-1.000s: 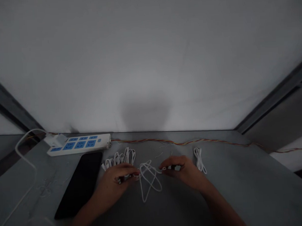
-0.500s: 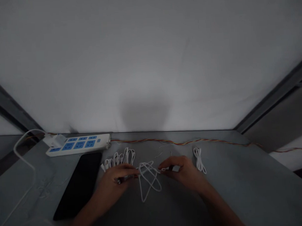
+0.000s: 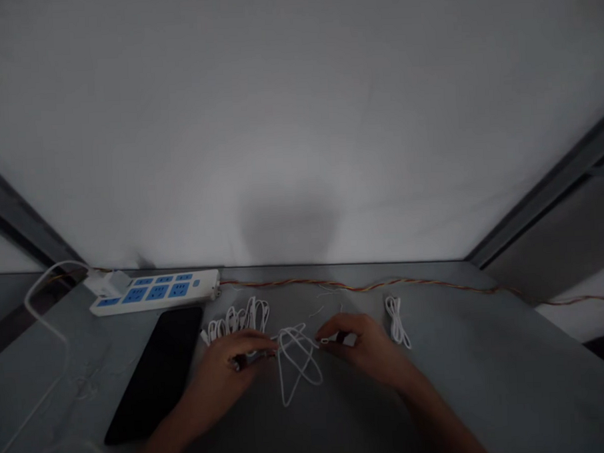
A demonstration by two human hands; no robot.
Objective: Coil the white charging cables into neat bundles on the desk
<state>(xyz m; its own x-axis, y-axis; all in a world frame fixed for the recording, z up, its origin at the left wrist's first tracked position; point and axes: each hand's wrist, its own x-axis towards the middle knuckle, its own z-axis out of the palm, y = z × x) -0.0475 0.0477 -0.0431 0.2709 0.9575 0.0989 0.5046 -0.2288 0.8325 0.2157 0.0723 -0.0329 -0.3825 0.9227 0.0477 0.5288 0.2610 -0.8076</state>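
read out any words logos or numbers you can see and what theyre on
No text can be quoted from this view.
White power strip: any markings are too small and blurred to read.
Cable connector in the left hand: too small and dark to read.
Cable connector in the right hand: too small and dark to read.
Black phone: no text shows.
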